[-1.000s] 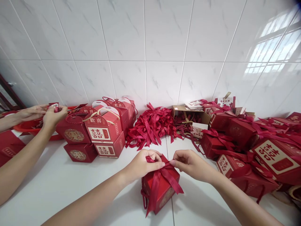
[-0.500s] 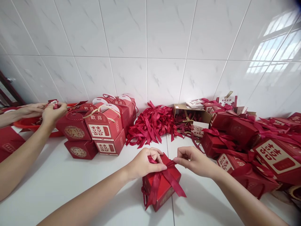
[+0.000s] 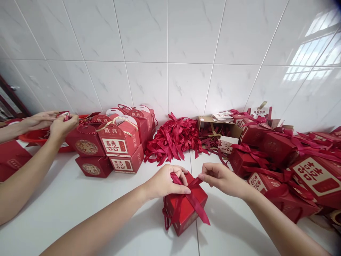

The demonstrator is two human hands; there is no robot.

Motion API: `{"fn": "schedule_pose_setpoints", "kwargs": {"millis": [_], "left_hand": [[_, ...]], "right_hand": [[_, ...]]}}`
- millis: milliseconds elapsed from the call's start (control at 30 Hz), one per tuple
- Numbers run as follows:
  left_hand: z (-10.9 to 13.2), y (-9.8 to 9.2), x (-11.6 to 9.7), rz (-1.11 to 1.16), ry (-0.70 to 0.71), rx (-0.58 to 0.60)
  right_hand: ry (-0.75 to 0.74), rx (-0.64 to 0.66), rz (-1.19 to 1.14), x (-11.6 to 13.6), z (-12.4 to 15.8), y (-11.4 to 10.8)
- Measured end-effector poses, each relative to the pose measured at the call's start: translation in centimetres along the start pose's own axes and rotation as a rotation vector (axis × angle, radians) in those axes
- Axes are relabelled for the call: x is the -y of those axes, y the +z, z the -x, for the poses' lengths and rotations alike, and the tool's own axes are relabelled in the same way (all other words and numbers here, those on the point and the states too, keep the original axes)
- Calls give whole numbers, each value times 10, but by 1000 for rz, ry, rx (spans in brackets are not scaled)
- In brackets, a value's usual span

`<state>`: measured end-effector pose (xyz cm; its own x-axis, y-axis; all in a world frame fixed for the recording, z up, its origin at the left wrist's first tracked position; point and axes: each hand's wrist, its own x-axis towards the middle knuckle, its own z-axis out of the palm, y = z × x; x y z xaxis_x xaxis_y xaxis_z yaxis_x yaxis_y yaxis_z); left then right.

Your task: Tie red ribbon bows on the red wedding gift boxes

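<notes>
Between my hands, a small red gift box [image 3: 183,208] rests on the white table. A dark red satin ribbon [image 3: 198,209] crosses its top, with a tail hanging over the near right edge. My left hand [image 3: 170,181] pinches the ribbon between thumb and fingers at the top of the box, covering part of the knot or bow. Off the box's right side, my right hand [image 3: 218,177] pinches a ribbon end between thumb and forefinger and holds it taut. A twisted red cord [image 3: 166,217] hangs at the box's left side.
A heap of red ribbons [image 3: 174,138] lies by the tiled wall. Stacked red boxes [image 3: 119,142] stand left of it; ribbon-tied boxes [image 3: 277,145] pile up at right, beside an open carton [image 3: 205,122]. At far left, another person's hands [image 3: 62,126] hold a small packet above a red basin [image 3: 34,137].
My right hand has drawn slightly up with the ribbon end. My left hand keeps its pinch on the box top. The view has shifted slightly.
</notes>
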<state>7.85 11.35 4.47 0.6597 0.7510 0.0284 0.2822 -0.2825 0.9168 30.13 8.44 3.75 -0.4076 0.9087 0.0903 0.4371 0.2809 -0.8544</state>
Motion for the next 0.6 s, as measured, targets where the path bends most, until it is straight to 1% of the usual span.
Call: {"fn": "schedule_pose_setpoints", "kwargs": {"millis": [167, 300, 433, 600], "left_hand": [[1, -4, -6, -4, -40, -38], [2, -3, -8, -31, -27, -40], [1, 0, -5, -36, -8, -42], [0, 4, 3, 6, 29, -81]], "right_hand": [[19, 6, -14, 1, 2, -1], [7, -2, -13, 2, 3, -4], [-11, -16, -8, 3, 3, -6], [-11, -59, 96, 3, 2, -5]]}}
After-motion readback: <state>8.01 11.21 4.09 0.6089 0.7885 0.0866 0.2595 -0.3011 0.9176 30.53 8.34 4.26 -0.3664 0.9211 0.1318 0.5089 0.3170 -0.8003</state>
